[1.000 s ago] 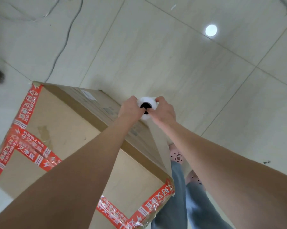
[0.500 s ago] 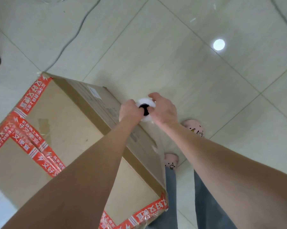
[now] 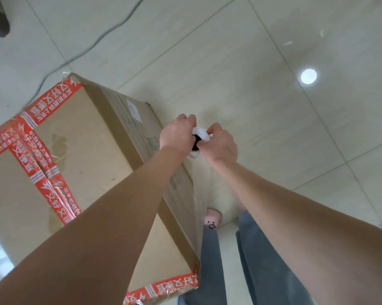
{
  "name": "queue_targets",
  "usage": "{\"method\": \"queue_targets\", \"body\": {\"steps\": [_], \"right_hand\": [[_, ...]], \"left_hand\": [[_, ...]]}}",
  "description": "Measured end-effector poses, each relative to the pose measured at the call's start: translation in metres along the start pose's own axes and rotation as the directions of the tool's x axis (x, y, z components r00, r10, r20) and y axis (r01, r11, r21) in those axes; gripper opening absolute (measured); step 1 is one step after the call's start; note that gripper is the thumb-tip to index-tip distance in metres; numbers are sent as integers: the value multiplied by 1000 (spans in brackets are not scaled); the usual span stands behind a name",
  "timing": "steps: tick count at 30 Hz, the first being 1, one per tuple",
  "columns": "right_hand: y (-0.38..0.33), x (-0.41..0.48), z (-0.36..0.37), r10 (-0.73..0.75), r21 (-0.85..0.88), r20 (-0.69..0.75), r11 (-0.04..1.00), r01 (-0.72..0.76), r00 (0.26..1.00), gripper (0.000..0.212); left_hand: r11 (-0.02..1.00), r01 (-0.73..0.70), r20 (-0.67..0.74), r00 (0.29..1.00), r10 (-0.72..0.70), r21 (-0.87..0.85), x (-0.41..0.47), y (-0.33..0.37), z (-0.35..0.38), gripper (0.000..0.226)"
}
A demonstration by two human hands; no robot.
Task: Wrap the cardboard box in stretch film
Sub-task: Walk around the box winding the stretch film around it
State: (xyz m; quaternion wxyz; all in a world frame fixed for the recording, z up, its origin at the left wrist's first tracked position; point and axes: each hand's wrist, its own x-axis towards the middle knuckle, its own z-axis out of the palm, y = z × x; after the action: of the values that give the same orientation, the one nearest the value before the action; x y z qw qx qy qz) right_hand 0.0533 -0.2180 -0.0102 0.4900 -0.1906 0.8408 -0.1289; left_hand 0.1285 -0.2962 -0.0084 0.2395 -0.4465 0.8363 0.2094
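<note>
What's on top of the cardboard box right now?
Red printed tape crosses the cardboard box top and wraps its corners, and there is a darker stain. The left arm hides part of the top.

film roll mostly covered, cardboard box cropped left and bottom

The box is matt brown cardboard with glossy, crinkled red plastic tape, the film thin, clear and smooth, the floor polished pale tile that throws back light, the trousers grey-blue denim.
</note>
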Motion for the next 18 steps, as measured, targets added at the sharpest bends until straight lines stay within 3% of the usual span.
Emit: {"method": "queue_targets", "body": {"steps": [4,7,11,13,18], "right_hand": [[-7,4,-6,-214,-203,-9,957,208,977,35],[-14,10,-10,-311,-269,15,914,303,950,43],[-29,21,-9,-146,-119,40,982,150,989,36],[-39,26,-8,-120,-32,62,992,122,991,31],[-51,37,-14,-130,-1,92,991,131,987,20]], "left_hand": [[973,164,0,986,-166,-163,-1,-3,-4,20],[871,347,22,932,-362,-347,-2,-4,-4,19],[676,507,84,828,-555,-535,2,-12,-6,21],[643,532,117,812,-572,-551,4,-16,-8,22],[627,560,159,800,-578,-541,16,-18,-17,22]]}}
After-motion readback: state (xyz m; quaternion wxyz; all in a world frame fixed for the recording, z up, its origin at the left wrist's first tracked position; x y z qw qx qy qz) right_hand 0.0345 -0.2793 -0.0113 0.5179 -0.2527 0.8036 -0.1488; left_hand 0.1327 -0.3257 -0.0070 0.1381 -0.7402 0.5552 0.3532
